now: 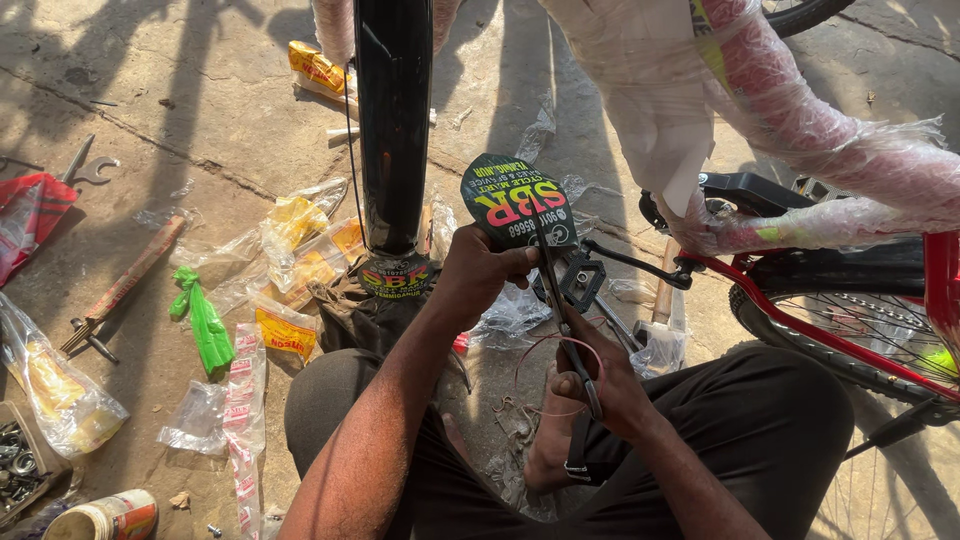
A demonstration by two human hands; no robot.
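Note:
My left hand (pixel 478 272) holds the lower edge of a black rubber mud flap (pixel 515 200) with bright printed lettering, raised in front of me. My right hand (pixel 610 385) grips the handles of a pair of pliers (pixel 557 290). Their jaws reach up to the flap's bottom edge beside my left fingers. A thin reddish wire (pixel 560 345) loops around my right hand. To the left, a long black mudguard (pixel 393 130) stands upright with a similar flap (pixel 397 275) at its lower end.
A red bicycle (pixel 800 300), partly wrapped in plastic film, stands to the right, with a black pedal (pixel 583 278) near my hands. Plastic bags and wrappers litter the concrete at left, beside a green bag (pixel 203 320), a wrench (pixel 85 168), a box of nuts (pixel 20 465) and a can (pixel 105 517).

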